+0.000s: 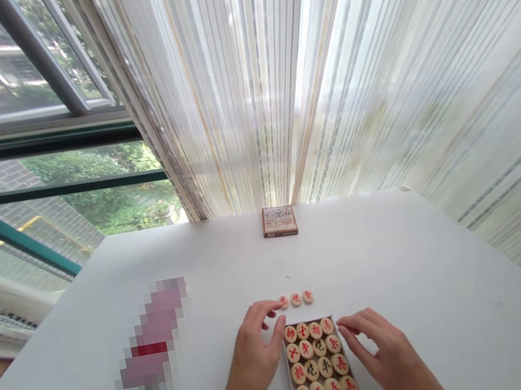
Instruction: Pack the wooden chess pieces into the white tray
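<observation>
A shallow white tray point(291, 378) on the white table holds several round wooden chess pieces with red and black characters. Three more pieces point(295, 298) lie in a row on the table just beyond it. My left hand point(255, 350) rests at the tray's left side, fingers loosely curled, its forefinger touching the leftmost loose piece. My right hand point(383, 351) lies at the tray's right side, fingers bent toward the tray's top right corner, holding nothing I can see.
A small printed box lid point(278, 221) lies at the table's far edge by the striped curtain point(320, 77). A blurred pink and red object point(155, 338) sits to the left. A window point(27, 128) fills the upper left.
</observation>
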The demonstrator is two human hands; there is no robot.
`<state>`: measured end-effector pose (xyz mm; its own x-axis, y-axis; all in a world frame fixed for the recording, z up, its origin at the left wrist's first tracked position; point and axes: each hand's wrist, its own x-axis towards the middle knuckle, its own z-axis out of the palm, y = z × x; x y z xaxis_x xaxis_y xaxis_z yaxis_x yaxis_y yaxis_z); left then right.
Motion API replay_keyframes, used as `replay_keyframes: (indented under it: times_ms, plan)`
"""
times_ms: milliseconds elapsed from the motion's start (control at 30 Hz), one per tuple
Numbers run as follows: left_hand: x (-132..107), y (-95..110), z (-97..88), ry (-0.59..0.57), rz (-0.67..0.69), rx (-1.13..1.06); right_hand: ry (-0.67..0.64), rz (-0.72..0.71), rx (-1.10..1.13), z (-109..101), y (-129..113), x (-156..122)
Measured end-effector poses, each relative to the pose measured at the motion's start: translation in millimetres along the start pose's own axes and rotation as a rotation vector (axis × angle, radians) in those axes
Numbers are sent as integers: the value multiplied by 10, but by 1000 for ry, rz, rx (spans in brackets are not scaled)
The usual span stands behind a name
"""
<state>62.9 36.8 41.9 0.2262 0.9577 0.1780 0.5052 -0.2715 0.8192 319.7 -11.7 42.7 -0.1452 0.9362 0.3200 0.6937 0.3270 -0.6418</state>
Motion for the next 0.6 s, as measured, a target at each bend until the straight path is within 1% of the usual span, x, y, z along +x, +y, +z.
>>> replay_keyframes:
  times_ms: [133,233,333,400,500,600]
  plan:
    - [339,16,47,-33,37,65,53,92,1,-50,239,-35]
    - [509,43,115,-96,87,104,103,142,30,7,423,-55]
    - [628,78,214,-180,163,172,136,175,81,91,549,-69]
    - [695,94,291,-214,202,221,147,189,106,127,586,-75]
    - [778,107,395,-229,234,252,146,212,132,133,594,-78]
    - [828,125,448,-235,261,252,151,244,144,112,582,-73]
